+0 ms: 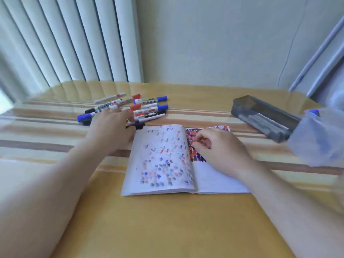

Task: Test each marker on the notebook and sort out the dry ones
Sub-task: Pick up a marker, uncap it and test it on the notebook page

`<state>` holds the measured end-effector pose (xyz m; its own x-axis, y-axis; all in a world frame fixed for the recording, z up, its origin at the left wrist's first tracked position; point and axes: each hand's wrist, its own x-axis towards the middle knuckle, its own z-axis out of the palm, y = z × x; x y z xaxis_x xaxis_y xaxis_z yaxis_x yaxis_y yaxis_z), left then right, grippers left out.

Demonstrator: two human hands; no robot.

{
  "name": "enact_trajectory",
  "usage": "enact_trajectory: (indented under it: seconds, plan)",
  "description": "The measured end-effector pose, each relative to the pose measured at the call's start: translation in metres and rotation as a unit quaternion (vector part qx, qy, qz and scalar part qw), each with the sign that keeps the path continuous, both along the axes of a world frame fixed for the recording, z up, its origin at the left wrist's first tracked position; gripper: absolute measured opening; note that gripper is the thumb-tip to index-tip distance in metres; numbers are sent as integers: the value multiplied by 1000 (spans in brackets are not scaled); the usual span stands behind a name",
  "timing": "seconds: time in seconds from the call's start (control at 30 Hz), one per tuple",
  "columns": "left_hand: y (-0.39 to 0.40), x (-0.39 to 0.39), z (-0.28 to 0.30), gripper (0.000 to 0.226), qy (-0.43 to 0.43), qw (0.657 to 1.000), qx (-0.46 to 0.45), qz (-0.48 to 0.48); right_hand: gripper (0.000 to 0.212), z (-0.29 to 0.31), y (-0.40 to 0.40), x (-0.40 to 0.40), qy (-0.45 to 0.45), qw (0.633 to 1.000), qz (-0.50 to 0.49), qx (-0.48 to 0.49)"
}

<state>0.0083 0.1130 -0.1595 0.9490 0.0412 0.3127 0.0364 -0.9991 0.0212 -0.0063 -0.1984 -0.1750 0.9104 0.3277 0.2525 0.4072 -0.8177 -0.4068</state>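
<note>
The open white paper notebook (167, 161) lies flat in the middle of the table, its left page speckled with small red, blue and black test marks, the upper right page packed dense with them. Beyond its top-left corner sits the heap of white-barrelled markers with red, blue and black caps (134, 108), a loose jumble of smooth plastic cylinders. The left hand (111, 127) reaches over the near edge of that heap, fingers spread and relaxed, touching the barrels but gripping nothing I can make out — this looks like the pick-the-next-marker step. The right hand (221, 148) rests on the right page, fingers curled in; whether they pinch anything is too blurred to tell. Next move, by my reading: close on one barrel, lift it clear of its neighbours, uncap. Off to the right, well apart, a dark grey translucent rectangular box (264, 116), and beside it a crinkly clear plastic bag (316, 138) — all on a yellow cloth with brown stripes (167, 229).
</note>
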Motion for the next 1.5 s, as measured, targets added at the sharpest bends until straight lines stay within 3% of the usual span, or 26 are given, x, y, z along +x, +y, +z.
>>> enact_trajectory:
  seconds: [0.1, 0.27, 0.37, 0.43, 0.5, 0.57, 0.63, 0.73, 0.77, 0.8, 0.83, 0.9, 0.93, 0.97, 1.03, 1.1, 1.23, 1.33, 1.4, 1.5]
  plan:
    - [9, 1, -7, 22, 23, 1000, -4, 8, 6, 2, -9, -3, 51, 994, 26, 97]
    - [8, -5, 11, 21, 27, 997, -66, -25, 11, 3, -18, -3, 60, 987, 54, 138]
    - [-16, -28, 27, 16, -36, 975, -177, -128, 24, 3, -14, -4, 17, 983, 71, 166]
    - [-42, -45, 34, 15, -8, 943, -277, -183, 48, 8, -8, -10, -33, 979, 101, 176]
    - [-70, -59, 31, 14, 71, 885, -404, -221, 70, 11, 1, -18, -84, 972, 142, 167]
    - [-89, -63, 25, 12, 131, 802, -529, -244, 79, 11, 10, -26, -131, 965, 181, 135]
    - [-94, -61, 20, 22, 172, 691, -659, -241, 72, 12, 14, -29, -161, 956, 210, 124]
    - [-93, -57, 18, 32, 247, 490, -807, -218, 53, 18, 10, -26, -145, 944, 248, 163]
    - [-93, -55, 16, 34, 259, 461, -819, -224, 48, 20, 9, -27, -126, 940, 259, 181]
    - [-92, -53, 12, 31, 259, 477, -805, -238, 43, 22, 9, -28, -100, 936, 264, 209]
    - [-90, -52, 8, 26, 239, 547, -759, -262, 39, 23, 9, -30, -70, 932, 258, 244]
    - [-86, -52, 4, 21, 145, 749, -567, -309, 24, 23, 11, -33, -13, 927, 214, 306]
    - [-85, -53, 2, 20, 97, 822, -456, -329, 17, 22, 12, -34, 15, 925, 196, 325]
    - [-86, -54, 2, 19, 58, 860, -362, -355, 11, 21, 13, -34, 40, 923, 189, 332]
    - [-89, -59, 5, 17, 10, 873, -256, -415, 8, 22, 13, -34, 83, 910, 199, 353]
    - [-93, -62, 8, 19, 1, 869, -229, -438, 16, 23, 14, -34, 115, 890, 206, 390]
    - [-95, -66, 15, 21, 45, 856, -289, -425, 18, 28, 14, -36, 147, 863, 197, 441]
    - [-96, -67, 17, 21, 55, 851, -324, -410, 12, 32, 12, -37, 142, 866, 200, 436]
    - [-95, -65, 16, 36, 77, 858, -328, -387, 9, 41, 5, -37, 158, 864, 193, 438]
    - [-95, -64, 13, 51, 178, 879, -310, -316, 13, 60, -19, -32, 183, 853, 159, 462]
